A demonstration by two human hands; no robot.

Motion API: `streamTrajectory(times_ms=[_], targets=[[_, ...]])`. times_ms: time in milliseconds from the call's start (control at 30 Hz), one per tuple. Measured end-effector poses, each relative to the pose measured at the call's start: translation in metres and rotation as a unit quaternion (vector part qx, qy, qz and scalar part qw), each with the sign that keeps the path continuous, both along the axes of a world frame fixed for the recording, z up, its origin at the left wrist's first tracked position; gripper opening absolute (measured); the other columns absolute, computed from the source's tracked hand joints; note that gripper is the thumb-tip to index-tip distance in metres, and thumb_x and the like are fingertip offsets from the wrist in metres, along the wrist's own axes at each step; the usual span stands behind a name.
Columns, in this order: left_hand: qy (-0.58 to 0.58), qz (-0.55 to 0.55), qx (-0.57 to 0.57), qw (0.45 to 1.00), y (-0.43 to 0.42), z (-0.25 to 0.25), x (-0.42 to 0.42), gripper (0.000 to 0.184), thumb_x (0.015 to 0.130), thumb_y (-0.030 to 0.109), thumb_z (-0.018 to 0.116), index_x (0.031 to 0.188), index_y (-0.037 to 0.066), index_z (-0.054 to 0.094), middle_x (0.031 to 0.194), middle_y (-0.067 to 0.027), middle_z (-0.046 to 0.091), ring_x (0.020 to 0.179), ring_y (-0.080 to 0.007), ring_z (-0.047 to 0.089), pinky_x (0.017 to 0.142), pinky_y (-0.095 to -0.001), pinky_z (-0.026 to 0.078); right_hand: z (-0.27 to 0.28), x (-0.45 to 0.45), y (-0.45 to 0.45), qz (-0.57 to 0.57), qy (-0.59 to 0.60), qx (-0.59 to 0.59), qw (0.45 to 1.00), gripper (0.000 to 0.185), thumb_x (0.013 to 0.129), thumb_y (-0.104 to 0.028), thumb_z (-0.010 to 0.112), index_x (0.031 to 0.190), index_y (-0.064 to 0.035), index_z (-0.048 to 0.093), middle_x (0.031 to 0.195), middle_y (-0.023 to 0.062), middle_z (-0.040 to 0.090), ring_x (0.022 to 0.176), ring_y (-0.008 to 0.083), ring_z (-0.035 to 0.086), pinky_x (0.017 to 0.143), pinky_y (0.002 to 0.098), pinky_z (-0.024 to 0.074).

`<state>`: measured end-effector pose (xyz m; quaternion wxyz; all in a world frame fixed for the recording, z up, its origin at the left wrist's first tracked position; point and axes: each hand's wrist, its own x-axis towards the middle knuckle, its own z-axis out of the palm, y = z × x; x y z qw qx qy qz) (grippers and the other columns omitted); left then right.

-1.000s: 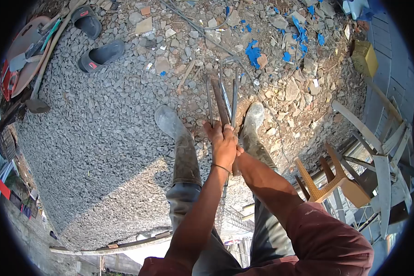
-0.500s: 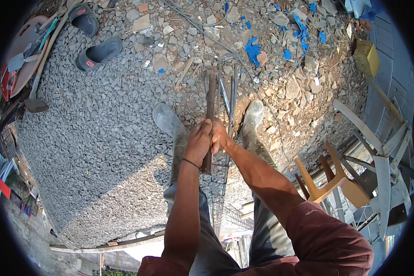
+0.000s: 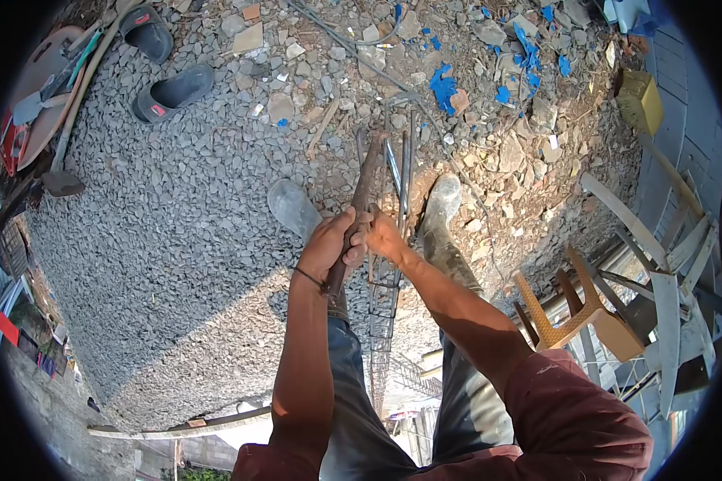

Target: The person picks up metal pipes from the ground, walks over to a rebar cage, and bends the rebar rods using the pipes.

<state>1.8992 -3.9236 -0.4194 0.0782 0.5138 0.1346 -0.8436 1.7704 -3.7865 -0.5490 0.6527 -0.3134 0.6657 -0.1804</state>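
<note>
My left hand (image 3: 326, 242) is closed round a thick, rust-brown pipe-like bar (image 3: 367, 172). The bar slants, its far end leaning right and its near end by my left wrist. Close beside the bar is my right hand (image 3: 386, 238), its fingers curled in above a steel rebar cage (image 3: 383, 309). What those fingers grip is hidden. The long, narrow cage runs between my legs, with dark bars (image 3: 407, 160) reaching beyond my hands.
Rubber boots (image 3: 441, 204) stand either side of the cage on gravel (image 3: 176, 224). Black slippers (image 3: 172, 92) and a shovel (image 3: 62, 183) lie left. Blue scraps (image 3: 443, 88) and a cable (image 3: 377, 72) are ahead. A broken brown chair (image 3: 569, 321) and a yellow block (image 3: 640, 100) are right.
The bar has tilted from nearly upright to slanting, its near end swinging left. My left hand moved left and slightly down with it; my right hand shifted only slightly.
</note>
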Motion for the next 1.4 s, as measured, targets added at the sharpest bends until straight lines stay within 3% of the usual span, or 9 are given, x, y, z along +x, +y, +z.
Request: streamTrajectory(times_ms=[200,467,533,667,767,933,1000,1267,1400], targets=[[0.01,0.018,0.014,1.0,-0.003,-0.014,0.0,0.03,0.105,0.031,0.045,0.108,0.003,0.055,0.065,0.0013,0.047,0.045,-0.0045,0.041,0.038,-0.0187,0.033,0.094,-0.021,-0.038,0.036,0.156,-0.085,0.983,0.031,0.088,-0.014,0.058,0.11,0.0073,0.052,0.1,0.0319,0.06,0.096,0.0499,0.059,0.081,0.0511,0.0479],[-0.037,-0.08,-0.037,0.995,-0.019,-0.012,-0.008,0.032,0.104,0.032,0.047,0.105,0.001,0.055,0.064,0.0023,0.045,0.047,-0.0066,0.043,0.04,-0.0223,0.034,0.042,-0.042,-0.047,0.009,0.336,0.035,0.941,0.074,0.08,-0.014,0.065,0.141,0.0118,0.03,0.134,0.0321,0.043,0.126,0.0435,0.042,0.111,0.0448,0.0327],[0.016,0.006,0.0,1.0,-0.014,-0.017,0.002,0.031,0.104,0.03,0.047,0.106,0.0,0.055,0.064,0.0027,0.044,0.046,-0.0059,0.043,0.039,-0.0209,0.034,0.019,-0.048,-0.038,-0.348,0.057,0.037,0.935,0.068,0.08,-0.01,0.06,0.141,0.0071,0.035,0.133,0.0275,0.048,0.123,0.0379,0.048,0.106,0.0418,0.0385],[0.05,0.045,0.019,0.998,-0.012,-0.018,0.007,0.03,0.104,0.028,0.047,0.107,-0.002,0.054,0.065,0.0022,0.045,0.046,-0.005,0.043,0.038,-0.019,0.035,-0.006,-0.063,-0.044,-0.494,0.019,0.004,0.869,0.05,0.082,-0.001,0.048,0.132,0.0044,0.047,0.123,0.0198,0.056,0.109,0.0287,0.058,0.086,0.0362,0.0523],[0.056,0.074,0.027,0.995,-0.01,-0.019,0.007,0.029,0.104,0.026,0.048,0.109,-0.002,0.052,0.065,0.0019,0.045,0.045,-0.0042,0.043,0.037,-0.0175,0.036,-0.097,-0.101,0.02,-0.267,0.253,-0.112,0.923,0.019,0.084,-0.012,0.055,0.096,0.0005,0.061,0.088,0.01,0.065,0.076,0.0253,0.062,0.068,0.0375,0.0504],[0.106,0.165,0.071,0.978,-0.004,-0.022,0.008,0.028,0.103,0.025,0.049,0.11,-0.002,0.051,0.065,0.0006,0.045,0.045,-0.0061,0.044,0.036,-0.0174,0.038,-0.152,-0.129,0.053,0.19,0.219,-0.154,0.945,0.019,0.069,-0.017,0.074,0.08,-0.0042,0.065,0.076,0.0169,0.064,0.073,0.0378,0.06,0.066,0.0393,0.0501],[0.111,0.159,0.075,0.978,-0.005,-0.022,0.008,0.029,0.103,0.026,0.05,0.111,-0.002,0.051,0.065,0.0003,0.045,0.045,-0.0063,0.044,0.036,-0.0173,0.039,-0.146,-0.126,0.04,0.323,0.257,0.079,0.907,0.021,0.071,-0.023,0.073,0.08,-0.0051,0.068,0.083,0.0188,0.069,0.08,0.0382,0.067,0.071,0.0426,0.0544],[0.121,0.08,0.065,0.987,-0.019,-0.024,0.017,0.031,0.102,0.029,0.051,0.111,-0.002,0.051,0.066,0.0,0.045,0.046,-0.0065,0.045,0.035,-0.0172,0.038,-0.147,-0.131,0.029,0.305,0.339,0.039,0.889,0.03,0.08,-0.035,0.07,0.089,-0.0065,0.068,0.09,0.019,0.07,0.085,0.0378,0.066,0.082,0.0441,0.053],[0.102,0.082,0.06,0.99,-0.02,-0.023,0.019,0.032,0.102,0.029,0.051,0.113,-0.002,0.051,0.066,-0.0003,0.045,0.045,-0.0064,0.045,0.035,-0.0174,0.038,-0.109,-0.147,-0.023,0.054,0.288,-0.019,0.956,0.033,0.083,-0.03,0.071,0.099,-0.0018,0.063,0.08,0.0162,0.064,0.072,0.0337,0.062,0.071,0.042,0.0509]])
